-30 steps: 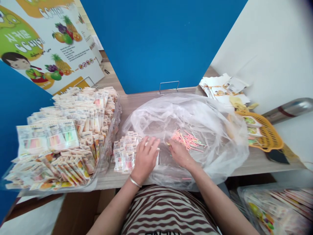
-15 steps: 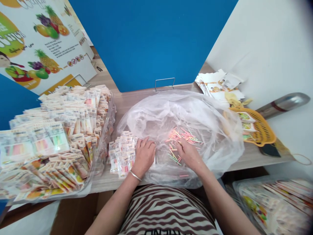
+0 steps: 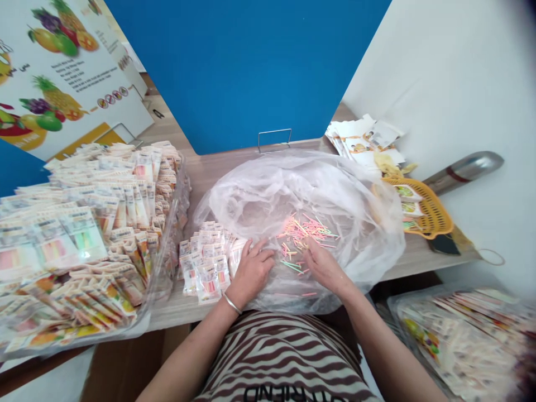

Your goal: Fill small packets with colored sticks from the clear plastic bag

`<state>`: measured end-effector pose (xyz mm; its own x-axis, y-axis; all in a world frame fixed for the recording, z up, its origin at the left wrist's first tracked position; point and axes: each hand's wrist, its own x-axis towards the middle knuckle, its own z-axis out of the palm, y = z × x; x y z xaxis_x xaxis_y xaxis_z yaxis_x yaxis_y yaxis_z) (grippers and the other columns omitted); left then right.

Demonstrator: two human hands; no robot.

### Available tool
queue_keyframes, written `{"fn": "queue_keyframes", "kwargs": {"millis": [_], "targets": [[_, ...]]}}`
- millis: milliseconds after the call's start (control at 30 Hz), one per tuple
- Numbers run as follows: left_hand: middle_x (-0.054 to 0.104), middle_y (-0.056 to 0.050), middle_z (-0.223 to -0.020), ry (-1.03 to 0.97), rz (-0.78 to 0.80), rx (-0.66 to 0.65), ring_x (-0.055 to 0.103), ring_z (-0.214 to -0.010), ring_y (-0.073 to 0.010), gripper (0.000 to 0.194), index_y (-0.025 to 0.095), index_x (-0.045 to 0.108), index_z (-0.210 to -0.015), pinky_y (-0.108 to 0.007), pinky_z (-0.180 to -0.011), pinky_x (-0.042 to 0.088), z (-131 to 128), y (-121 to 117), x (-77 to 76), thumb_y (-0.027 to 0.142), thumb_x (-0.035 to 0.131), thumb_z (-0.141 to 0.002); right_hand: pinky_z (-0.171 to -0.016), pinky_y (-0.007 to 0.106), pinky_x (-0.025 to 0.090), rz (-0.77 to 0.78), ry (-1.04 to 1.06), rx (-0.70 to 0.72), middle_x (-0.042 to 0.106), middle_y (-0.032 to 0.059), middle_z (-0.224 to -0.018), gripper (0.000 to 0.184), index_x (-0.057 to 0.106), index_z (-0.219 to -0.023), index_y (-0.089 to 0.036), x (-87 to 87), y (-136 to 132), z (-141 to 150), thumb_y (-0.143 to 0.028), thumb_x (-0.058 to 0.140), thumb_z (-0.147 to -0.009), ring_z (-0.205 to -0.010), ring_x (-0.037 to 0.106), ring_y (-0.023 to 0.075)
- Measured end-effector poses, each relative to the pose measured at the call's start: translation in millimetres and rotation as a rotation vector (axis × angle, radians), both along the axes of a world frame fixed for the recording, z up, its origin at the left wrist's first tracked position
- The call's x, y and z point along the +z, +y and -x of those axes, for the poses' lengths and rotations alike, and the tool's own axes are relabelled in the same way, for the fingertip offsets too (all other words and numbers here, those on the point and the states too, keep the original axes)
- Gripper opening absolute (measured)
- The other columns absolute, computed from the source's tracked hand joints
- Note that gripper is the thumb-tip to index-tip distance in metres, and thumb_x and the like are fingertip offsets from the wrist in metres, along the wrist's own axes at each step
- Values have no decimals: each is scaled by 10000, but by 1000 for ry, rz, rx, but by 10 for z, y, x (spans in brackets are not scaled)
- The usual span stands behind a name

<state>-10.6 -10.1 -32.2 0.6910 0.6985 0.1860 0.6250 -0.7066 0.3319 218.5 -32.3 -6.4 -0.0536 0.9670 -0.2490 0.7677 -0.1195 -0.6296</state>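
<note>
Thin pink, yellow and green sticks [image 3: 304, 230] lie in a loose pile on a large clear plastic bag [image 3: 288, 178] spread over the table. At the pile's front edge, my right hand [image 3: 326, 268] is curled down with its fingers drawn together; its fingertips are hidden, so what they hold does not show. My left hand [image 3: 253, 271] lies palm down with fingers stretched and slightly apart, over the bag's left side. Just beside its fingers are small clear packets [image 3: 207, 262] with coloured sticks inside, laid in overlapping rows.
A big clear tray [image 3: 161, 268] heaped with filled packets [image 3: 87, 201] takes up the left. On the right are a yellow plastic basket [image 3: 438, 215], a metal cylinder [image 3: 469, 170] and printed wrappers [image 3: 360, 137]. Behind stands a blue panel [image 3: 251, 72]; another packet-filled bin [image 3: 456, 335] sits lower right.
My left hand has shifted slightly right and spread its fingers, showing more of the packets beside it. My right hand stays at the stick pile. The whole view has shifted slightly.
</note>
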Motion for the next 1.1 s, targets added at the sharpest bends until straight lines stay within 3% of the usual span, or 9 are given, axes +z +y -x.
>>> {"fn": "queue_keyframes", "kwargs": {"millis": [200,300,433,533,633,700,800,900,1100], "targets": [[724,-9,-1178,9,2,29,481,-1359,-276,173,224,702,-864,-574,-1207,232,30,-21,-43,107,585,-914,-688,325,405,96,-400,203,727,162,-1023,179,576,-1080,-164,34,-139,338,-169,478,-930,-877,690,273],[722,-11,-1191,23,6,56,498,-1325,-292,153,227,708,-851,-585,-1191,249,44,-22,-46,126,607,-908,-691,332,415,125,-377,182,729,166,-943,190,589,-1053,-152,-26,-82,309,-160,447,-927,-830,686,268],[722,-8,-1189,43,6,64,504,-1300,-310,160,230,711,-848,-607,-1169,270,78,-25,-49,111,614,-894,-713,317,444,22,89,20,684,80,-840,194,558,-889,-197,-126,-12,-23,-307,407,-943,-782,626,212],[712,-19,-1212,51,-25,67,494,-1308,-321,195,216,700,-858,-610,-1166,268,64,-57,12,68,578,-893,-635,312,454,88,535,-210,618,26,-713,278,542,-854,-212,-153,-42,-237,-427,384,-933,-649,576,187],[672,-43,-1304,13,-58,47,468,-1339,-310,279,202,687,-1021,-583,-1178,257,-27,-133,149,21,513,-897,-664,327,492,91,899,-356,614,18,-770,267,529,-914,-223,-140,-91,-311,-483,479,-879,-697,609,192],[661,-55,-1315,-36,-23,-45,501,-1300,-274,328,198,651,-1142,-522,-1163,302,-116,-202,251,27,489,-913,-666,318,490,16,983,-421,545,-20,-730,241,489,-909,-240,-118,-113,-317,-469,533,-850,-670,577,175],[701,-62,-1136,-35,100,-212,596,-1099,-222,282,196,638,-1141,-416,-1030,424,-228,-308,354,76,470,-949,-559,273,401,-46,837,-429,379,-74,-620,222,454,-851,-251,-44,-156,-321,-455,543,-855,-533,399,134],[697,-61,-1025,30,163,-255,608,-1006,-229,179,202,649,-1086,-410,-950,449,-263,-381,368,229,498,-994,-584,265,367,-70,548,-227,431,-54,-630,230,509,-782,-230,94,-253,-321,-436,568,-867,-581,405,135],[614,-95,-1368,56,141,-165,490,-1311,-309,508,227,573,-1311,-511,-1135,324,-225,-395,209,398,735,-861,-642,266,360,69,100,167,623,-2,-667,214,638,-738,-212,266,-558,-233,-307,538,-902,-649,532,163]]}}
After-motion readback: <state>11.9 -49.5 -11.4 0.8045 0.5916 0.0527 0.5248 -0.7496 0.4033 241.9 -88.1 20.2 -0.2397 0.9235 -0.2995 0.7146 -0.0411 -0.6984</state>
